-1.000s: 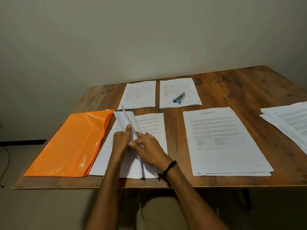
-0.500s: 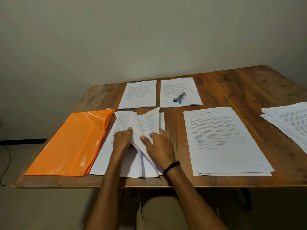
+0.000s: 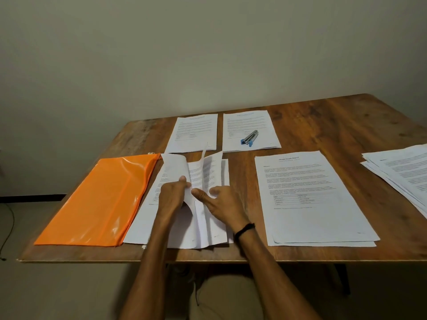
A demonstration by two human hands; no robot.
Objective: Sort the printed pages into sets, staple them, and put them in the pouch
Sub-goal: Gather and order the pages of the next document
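Note:
A set of printed pages (image 3: 147, 218) lies at the table's near edge, right of the flat orange pouch (image 3: 99, 199). My left hand (image 3: 172, 196) pinches turned-back sheets of this set and holds them curled up. My right hand (image 3: 221, 203) rests on the pages under them, thumb against one sheet that stands on edge. A blue and silver stapler (image 3: 250, 137) lies on a far set of pages (image 3: 265, 125).
Another far set of pages (image 3: 194, 132) lies left of the stapler's set. A larger set (image 3: 312, 199) sits to the right, and a fanned pile (image 3: 402, 174) reaches the right edge. The wooden table (image 3: 346, 121) ends just below my forearms.
My left hand has lifted more sheets back. My right hand slid right onto the pages below, and one sheet now stands upright between the hands.

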